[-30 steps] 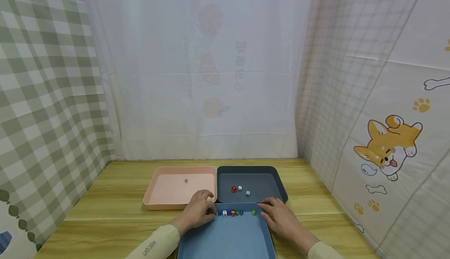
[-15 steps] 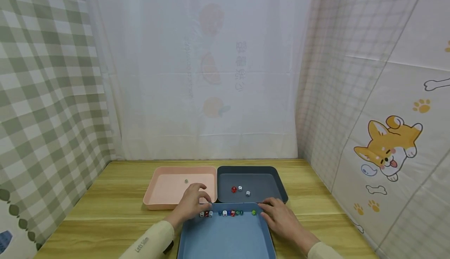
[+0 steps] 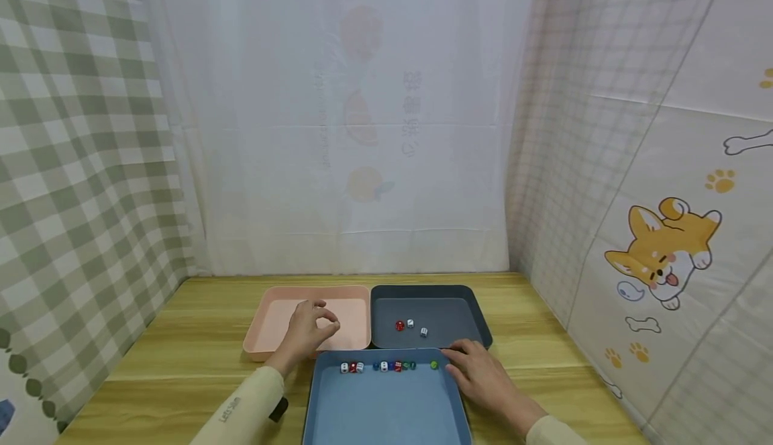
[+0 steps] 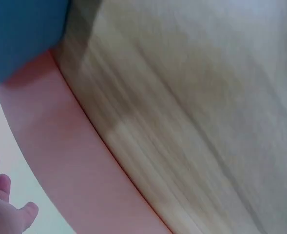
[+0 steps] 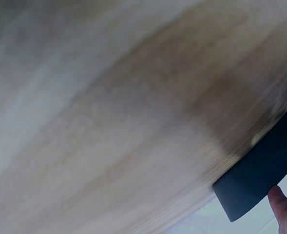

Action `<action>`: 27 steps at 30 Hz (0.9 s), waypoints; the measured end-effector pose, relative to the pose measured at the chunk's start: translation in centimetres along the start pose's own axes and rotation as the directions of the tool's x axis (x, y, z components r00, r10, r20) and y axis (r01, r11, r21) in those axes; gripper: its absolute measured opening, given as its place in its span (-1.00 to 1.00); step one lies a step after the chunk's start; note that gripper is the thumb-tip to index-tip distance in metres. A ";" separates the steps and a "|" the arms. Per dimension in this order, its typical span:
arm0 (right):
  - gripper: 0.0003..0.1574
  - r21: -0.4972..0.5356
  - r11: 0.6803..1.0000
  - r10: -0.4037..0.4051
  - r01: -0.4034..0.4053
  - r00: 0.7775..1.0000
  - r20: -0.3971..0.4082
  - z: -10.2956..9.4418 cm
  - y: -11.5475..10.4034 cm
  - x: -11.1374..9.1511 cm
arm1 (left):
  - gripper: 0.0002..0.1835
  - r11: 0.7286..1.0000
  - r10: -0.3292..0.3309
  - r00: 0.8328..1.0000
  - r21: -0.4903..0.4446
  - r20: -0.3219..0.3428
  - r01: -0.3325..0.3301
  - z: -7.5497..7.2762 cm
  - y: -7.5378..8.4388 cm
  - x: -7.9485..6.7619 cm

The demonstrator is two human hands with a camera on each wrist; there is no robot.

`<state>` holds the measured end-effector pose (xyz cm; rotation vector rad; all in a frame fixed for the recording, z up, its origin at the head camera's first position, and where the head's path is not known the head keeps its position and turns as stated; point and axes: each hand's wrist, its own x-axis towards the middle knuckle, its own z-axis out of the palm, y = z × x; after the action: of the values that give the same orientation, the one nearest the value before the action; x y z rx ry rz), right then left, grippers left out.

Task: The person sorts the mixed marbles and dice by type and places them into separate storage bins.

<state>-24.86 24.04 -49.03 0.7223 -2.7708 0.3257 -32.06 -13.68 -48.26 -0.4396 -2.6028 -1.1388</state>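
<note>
My left hand (image 3: 304, 329) is over the pink tray (image 3: 256, 337), thumb and index fingertips together in a pinch. The small die between them is hidden. In the left wrist view its fingers (image 4: 4, 187) show beside the tray wall. At the blue tray's (image 3: 386, 411) far right corner rests my right hand (image 3: 480, 374), fingers extended over the rim. Along the blue tray's far side runs a row of dice: a white die (image 3: 345, 368), a red die (image 3: 353, 368), another red die (image 3: 398, 366), several blue, white and green ones, and a lime-green die (image 3: 434, 365) near the right hand.
A dark grey tray (image 3: 449, 314) sits beside the pink one, holding a red die (image 3: 400, 325) and two white dice (image 3: 410, 323). All three trays stand close together on the wood-grain table (image 3: 157, 378). Cloth curtains (image 3: 356, 250) hang behind and at both sides.
My left hand has lifted from the row of dice and moved left and away over the pink tray, uncovering two white dice and a red one. My right hand stays put.
</note>
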 end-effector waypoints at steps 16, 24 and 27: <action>-0.62 -0.009 1.000 -0.017 0.016 1.000 -0.012 0.2 0.2 -0.1 | -0.87 0.976 -0.219 0.974 -0.020 -0.057 0.218 -2.4 -1.9 2.0; -0.63 0.002 1.000 -0.006 0.006 1.000 -0.016 0.2 0.0 -0.1 | -0.85 0.964 -0.262 0.962 0.026 -0.079 0.265 -2.6 -2.4 2.6; -0.62 0.007 1.000 0.000 0.000 1.000 -0.012 0.2 0.0 -0.1 | -0.86 0.963 -0.264 0.961 0.028 -0.086 0.267 -2.6 -2.3 2.6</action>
<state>-24.78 24.01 -49.22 0.7191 -2.7597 0.3395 -35.07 -16.65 -47.19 -0.0321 -2.6642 -1.1548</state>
